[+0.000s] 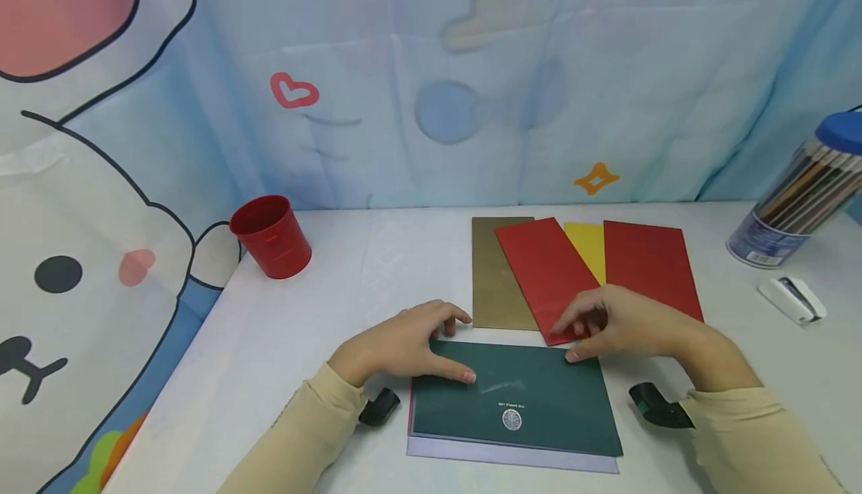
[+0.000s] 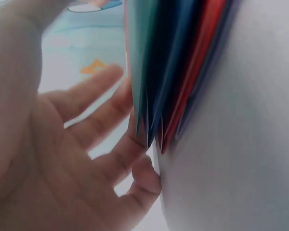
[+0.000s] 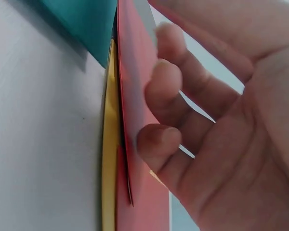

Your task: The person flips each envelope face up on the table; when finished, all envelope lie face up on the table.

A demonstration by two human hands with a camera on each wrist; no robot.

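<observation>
- Left hand (image 1: pixel 400 344) rests relaxed on the far left corner of the green-topped paper stack (image 1: pixel 518 404), thumb flat on it; stack lies at the desk's (image 1: pixel 303 344) near edge
- Right hand (image 1: pixel 616 323) loosely curled, fingertips touching a red strip (image 1: pixel 545 273) just beyond the stack; holds nothing
- Gold strip (image 1: pixel 494 273), yellow strip (image 1: pixel 587 248) and second red strip (image 1: pixel 649 266) lie beside it mid-desk

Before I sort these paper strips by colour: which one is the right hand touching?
The tilted red strip, which overlaps the gold and yellow ones. The right hand rests on its near end; the other red strip lies straight, farthest right.
</observation>
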